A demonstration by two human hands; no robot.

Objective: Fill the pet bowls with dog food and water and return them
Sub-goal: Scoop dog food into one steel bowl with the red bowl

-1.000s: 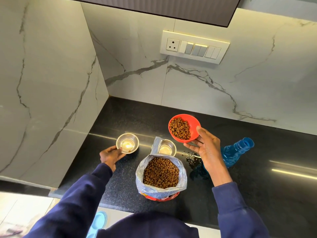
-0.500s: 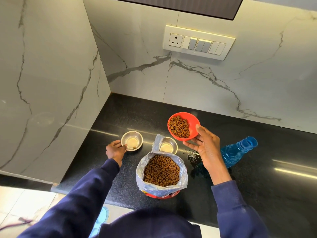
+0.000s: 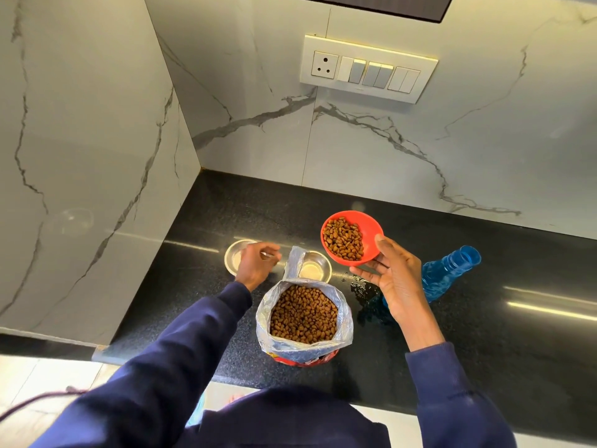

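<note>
Left hand (image 3: pixel 258 265) moved over steel bowl (image 3: pixel 233 253) left of foil kibble bag (image 3: pixel 303 318), grip state unclear. Right hand (image 3: pixel 395 279) cradles round red plastic bowl (image 3: pixel 370 227) of kibble.

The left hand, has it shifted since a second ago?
Yes. The left hand was at the near-left rim of the left steel bowl; now it reaches over that bowl, toward the kibble bag.

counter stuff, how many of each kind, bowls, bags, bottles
steel bowls: 2
red bowl of dog food: 1
dog food bag: 1
blue bottle: 1
total: 5
</note>
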